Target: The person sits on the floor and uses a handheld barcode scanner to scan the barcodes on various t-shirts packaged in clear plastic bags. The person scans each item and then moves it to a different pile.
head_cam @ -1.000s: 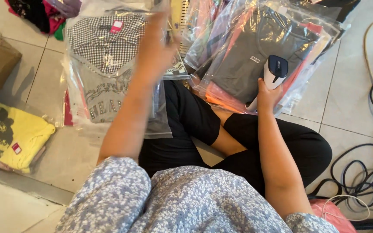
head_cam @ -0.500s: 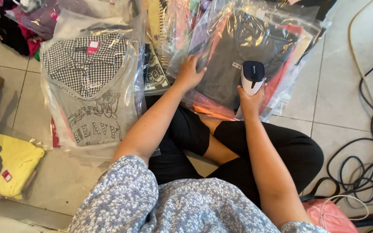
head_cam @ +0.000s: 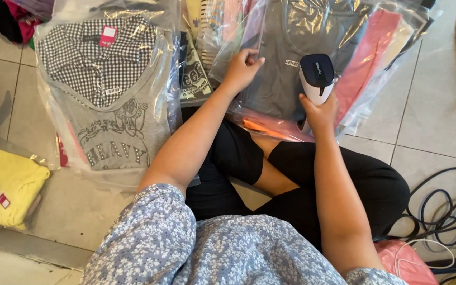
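The left hand grips the edge of a clear bag with a grey garment, lying before the person's knees. The right hand holds a white handheld scanner just over it.

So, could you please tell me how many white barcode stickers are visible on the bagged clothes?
2: one on the checked shirt's bag at left, one on the grey garment's bag beside the scanner in the right hand. Others may be hidden in the pile.
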